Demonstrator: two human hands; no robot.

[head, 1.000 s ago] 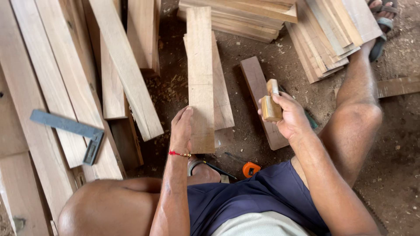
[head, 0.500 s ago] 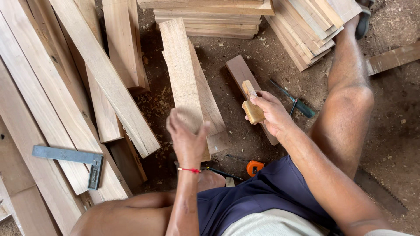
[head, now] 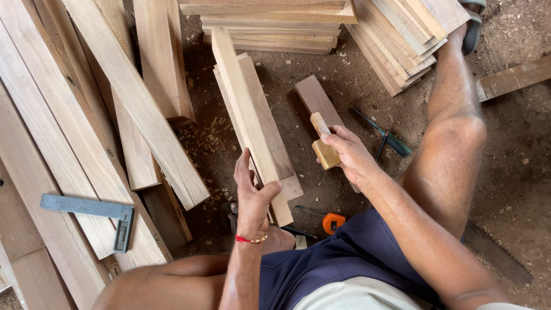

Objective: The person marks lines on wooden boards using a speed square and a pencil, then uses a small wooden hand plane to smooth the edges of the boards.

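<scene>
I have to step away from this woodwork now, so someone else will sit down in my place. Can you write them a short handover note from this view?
Left hand: grips the near end of a long wooden plank, tipped up on its edge over another board.
Right hand: holds a small wooden hand plane, lifted clear of the plank.
Nearby: try square on the boards at left, orange tape measure by the lap, shavings on the ground.
Done: cannot tell how far planing has got.
Left: the plane is not on the wood.

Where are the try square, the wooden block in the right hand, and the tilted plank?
Try square (head: pixel 86 206): head view, on its steel blade.
Block (head: pixel 326 152): head view, on its lower end.
Plank (head: pixel 247 120): head view, on its upper edge.
</scene>
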